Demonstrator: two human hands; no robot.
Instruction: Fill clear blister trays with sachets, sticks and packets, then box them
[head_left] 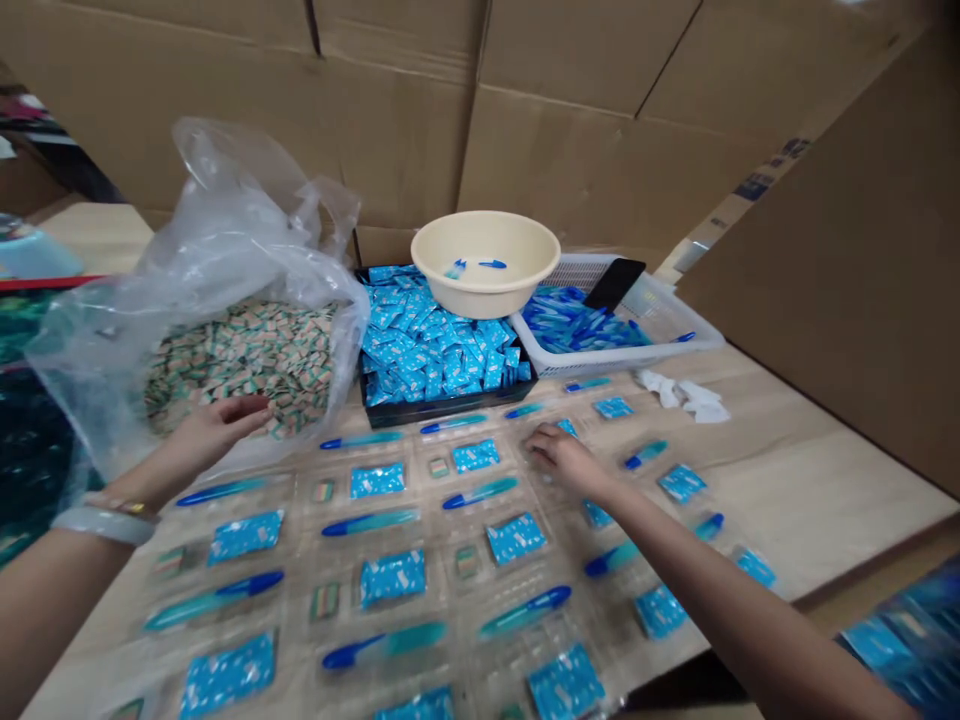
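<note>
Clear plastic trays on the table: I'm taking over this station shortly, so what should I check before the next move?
1. Left hand: open and empty: ok.
2. Right hand: whether it holds anything: cannot tell.
3. Clear plastic trays: slots under the right hand filled: cannot tell.
4. Black tray: stocked with blue sachets: ok.
5. White basket: stocked with blue-handled items: ok.
6. Cream basin: sitting steadily over the black tray: cannot tell.
</note>
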